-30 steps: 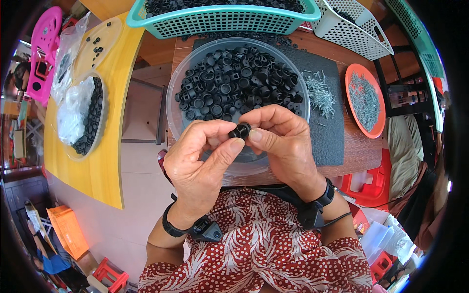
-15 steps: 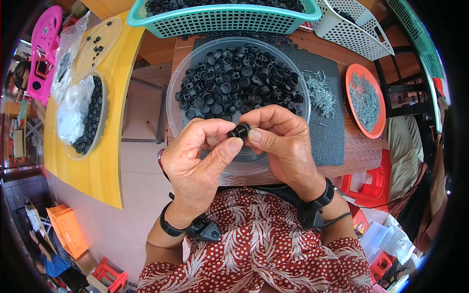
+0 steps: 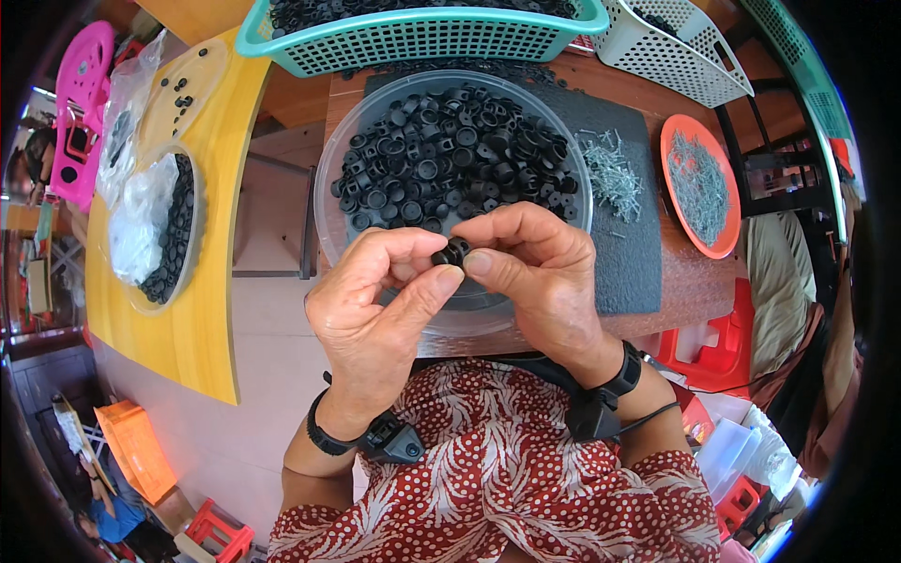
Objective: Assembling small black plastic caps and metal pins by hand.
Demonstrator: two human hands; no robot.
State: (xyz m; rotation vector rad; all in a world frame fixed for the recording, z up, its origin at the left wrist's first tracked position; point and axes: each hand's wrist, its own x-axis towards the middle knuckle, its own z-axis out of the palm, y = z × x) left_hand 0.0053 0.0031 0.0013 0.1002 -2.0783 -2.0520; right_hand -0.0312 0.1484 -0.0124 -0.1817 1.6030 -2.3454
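Between the fingertips of both hands is a small round black plastic part [image 3: 452, 251], held over the near side of a clear round tub. My left hand [image 3: 380, 286] pinches it from the left with thumb and forefinger. From the other side, my right hand [image 3: 540, 272] grips it, also with thumb and forefinger. Fingers cover much of the part, so its exact kind cannot be told. Beneath and beyond my hands, the clear tub [image 3: 328, 155] holds a heap of similar black plastic parts [image 3: 450, 150].
Loose screws [image 3: 612, 174] lie on a dark mat [image 3: 631, 272] right of the tub. An orange plate [image 3: 673, 188] bears more screws. A teal basket [image 3: 422, 42] and a white basket [image 3: 676, 58] stand behind. At left, a yellow table [image 3: 211, 319] holds another container [image 3: 197, 225].
The black part has turned between my fingers and now shows a different face. My right fingertips have shifted slightly left, closer to my left ones.
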